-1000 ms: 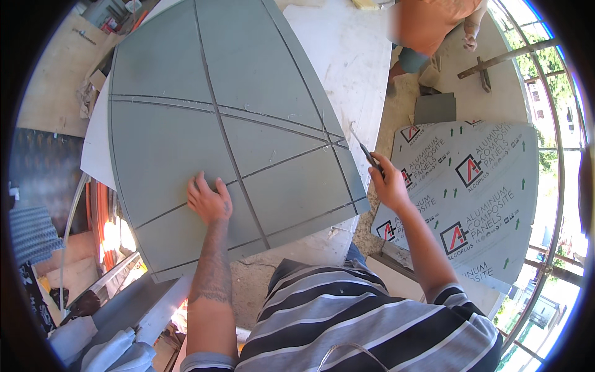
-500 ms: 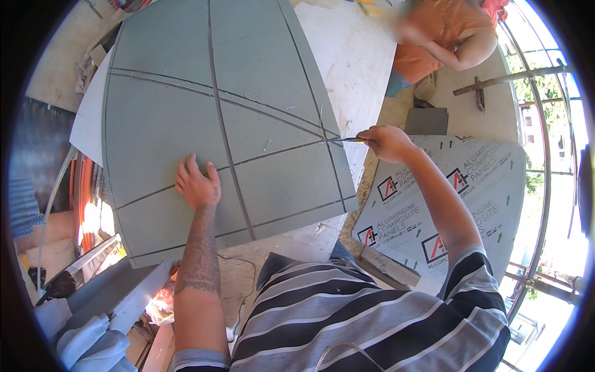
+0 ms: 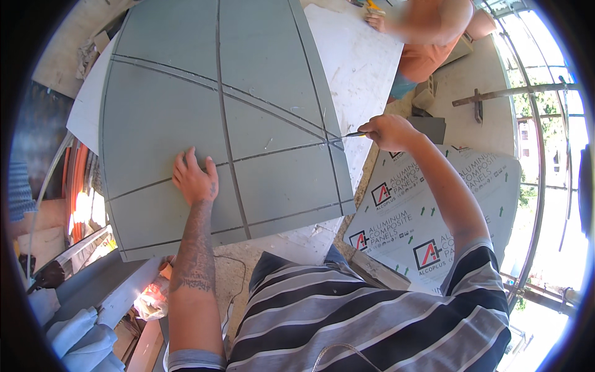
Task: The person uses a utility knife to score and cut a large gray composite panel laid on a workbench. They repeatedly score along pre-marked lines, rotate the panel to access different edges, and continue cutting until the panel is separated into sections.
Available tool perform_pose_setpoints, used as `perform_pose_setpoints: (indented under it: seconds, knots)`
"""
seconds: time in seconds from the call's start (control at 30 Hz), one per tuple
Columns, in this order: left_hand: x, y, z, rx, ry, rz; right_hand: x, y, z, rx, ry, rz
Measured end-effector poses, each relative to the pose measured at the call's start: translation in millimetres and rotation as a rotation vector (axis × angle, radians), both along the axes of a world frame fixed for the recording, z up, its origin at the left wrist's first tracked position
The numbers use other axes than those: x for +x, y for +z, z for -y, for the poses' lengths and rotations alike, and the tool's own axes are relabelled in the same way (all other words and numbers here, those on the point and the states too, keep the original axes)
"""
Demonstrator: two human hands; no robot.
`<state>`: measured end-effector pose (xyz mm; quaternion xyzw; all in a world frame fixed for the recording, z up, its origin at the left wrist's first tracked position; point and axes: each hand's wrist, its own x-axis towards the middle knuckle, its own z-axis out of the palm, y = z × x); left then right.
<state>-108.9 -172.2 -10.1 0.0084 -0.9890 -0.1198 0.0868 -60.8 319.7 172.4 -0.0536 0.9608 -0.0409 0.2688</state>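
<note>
A large grey-green panel (image 3: 279,177), scored with dark straight grooves, lies across the white worktable (image 3: 354,59). My left hand (image 3: 196,178) rests on its near left part with the fingers spread, holding nothing. At the panel's right edge, my right hand (image 3: 390,132) is closed around a slim hand tool (image 3: 356,134) with a dark shaft and a bit of yellow by the grip. The tool's tip reaches the spot where several grooves meet. Whether it is a blade or a screwdriver I cannot tell. Small pale shavings lie on the panel near the grooves.
Beyond the table's right side stands a co-worker in an orange shirt (image 3: 427,49), one hand near a yellow tool (image 3: 374,7). A printed composite sheet (image 3: 396,214) lies to my right. Scaffold pipes (image 3: 541,155) run along the far right; blue cloth (image 3: 83,335) and offcuts lie lower left.
The co-worker has shifted, and a hand now shows beside the yellow tool. My right hand stays at the panel's edge with its tool slightly re-angled. My left hand still rests on the panel.
</note>
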Motion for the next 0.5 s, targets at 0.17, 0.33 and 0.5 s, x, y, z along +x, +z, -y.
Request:
perform_pose_setpoints:
  seconds: [0.17, 0.33, 0.5]
  knots:
    - [-1, 2, -1, 0.011, -0.003, -0.002, -3, 0, 3, 0.014, 0.025, 0.012]
    - [-2, 0, -1, 0.019, -0.007, -0.019, -5, -8, 1, 0.041, 0.06, -0.004]
    - [-2, 1, 0, 0.036, -0.01, -0.017, -1, -10, 0, 0.076, 0.064, 0.004]
